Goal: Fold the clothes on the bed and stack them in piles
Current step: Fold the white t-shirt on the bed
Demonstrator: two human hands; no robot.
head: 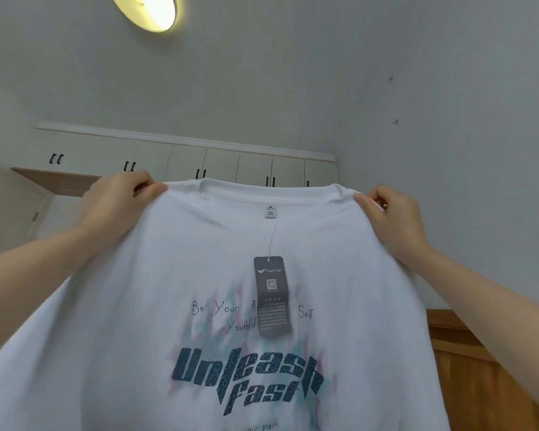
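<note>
Room is bright w/ soft, even light. A round ceiling lamp (145, 9) glows yellow-white at the top & is washed out in the middle. Shadows are faint. Wide lens bends the cupboards (199, 163) & walls near the edges. Pic is a bit soft; small print on the tag (273, 295) is blurry.

White T-shirt (199, 275): soft matt cloth, cracked dark print. Hang tag (272, 295): dark matt card on thin string. Cupboards (221, 164): smooth white fronts.
</note>
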